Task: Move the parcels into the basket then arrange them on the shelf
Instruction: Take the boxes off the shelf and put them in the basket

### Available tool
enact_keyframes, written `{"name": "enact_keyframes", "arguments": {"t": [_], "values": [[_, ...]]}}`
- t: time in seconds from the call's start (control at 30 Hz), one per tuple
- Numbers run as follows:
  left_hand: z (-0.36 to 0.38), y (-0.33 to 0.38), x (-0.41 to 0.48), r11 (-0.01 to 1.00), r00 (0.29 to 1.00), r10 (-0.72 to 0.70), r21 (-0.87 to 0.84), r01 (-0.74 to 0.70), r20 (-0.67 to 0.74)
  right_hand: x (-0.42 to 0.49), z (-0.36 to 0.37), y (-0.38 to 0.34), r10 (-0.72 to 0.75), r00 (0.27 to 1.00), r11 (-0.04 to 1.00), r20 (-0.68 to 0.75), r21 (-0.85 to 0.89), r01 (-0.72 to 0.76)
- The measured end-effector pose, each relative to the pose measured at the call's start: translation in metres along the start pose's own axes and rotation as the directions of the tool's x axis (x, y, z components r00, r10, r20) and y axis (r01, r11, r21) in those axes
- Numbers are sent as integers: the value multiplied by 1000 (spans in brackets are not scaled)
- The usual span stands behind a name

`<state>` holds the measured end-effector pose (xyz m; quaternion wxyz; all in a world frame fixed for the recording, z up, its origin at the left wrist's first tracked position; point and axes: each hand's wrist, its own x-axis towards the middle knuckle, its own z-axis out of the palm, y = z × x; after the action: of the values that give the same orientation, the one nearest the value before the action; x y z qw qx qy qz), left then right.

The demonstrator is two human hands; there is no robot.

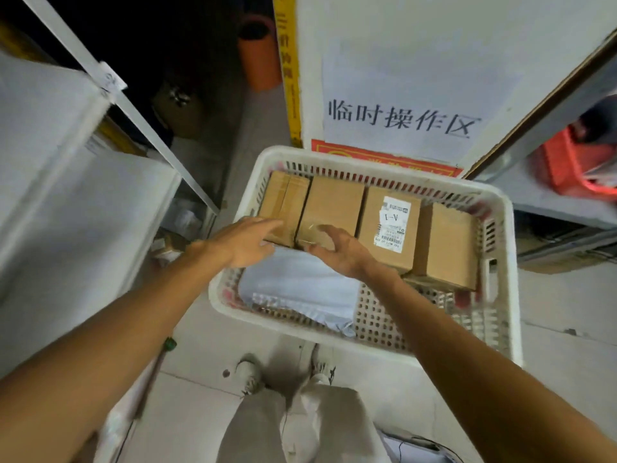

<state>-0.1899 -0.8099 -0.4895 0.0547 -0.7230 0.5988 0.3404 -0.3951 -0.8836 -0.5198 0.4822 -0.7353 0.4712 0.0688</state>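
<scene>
Four brown cardboard boxes in row at far side of white plastic basket. Left hand flat, holds nothing. Right hand curved over box; hold unclear. Loose grab: box may slip.

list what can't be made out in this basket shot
Head view:
- Label fine print: too small.
- Second box near end: behind the right hand; grip unclear.
- Leftmost box near corner: under the left hand.
- Red crate: blurred, cut by right edge.
</scene>
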Motion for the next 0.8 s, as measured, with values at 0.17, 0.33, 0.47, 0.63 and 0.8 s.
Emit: {"name": "enact_keyframes", "arguments": {"t": [0.17,0.33,0.47,0.63,0.8], "values": [[-50,-6,-63,978,987,-76,-205,46,-140,-13,-17,-83,-147,985,984,-85,90,155],[-108,-45,-151,897,933,-215,-436,72,-287,-37,-22,-179,-285,954,950,-89,109,294],[-153,-70,-239,892,849,-289,-447,70,-443,-72,-15,-270,-459,888,874,-27,168,456],[-183,-114,-357,844,748,-365,-537,13,-555,-111,16,-378,-644,764,761,36,128,635],[-185,-149,-459,833,596,-471,-550,58,-650,-142,58,-459,-765,629,642,137,83,762]]}}
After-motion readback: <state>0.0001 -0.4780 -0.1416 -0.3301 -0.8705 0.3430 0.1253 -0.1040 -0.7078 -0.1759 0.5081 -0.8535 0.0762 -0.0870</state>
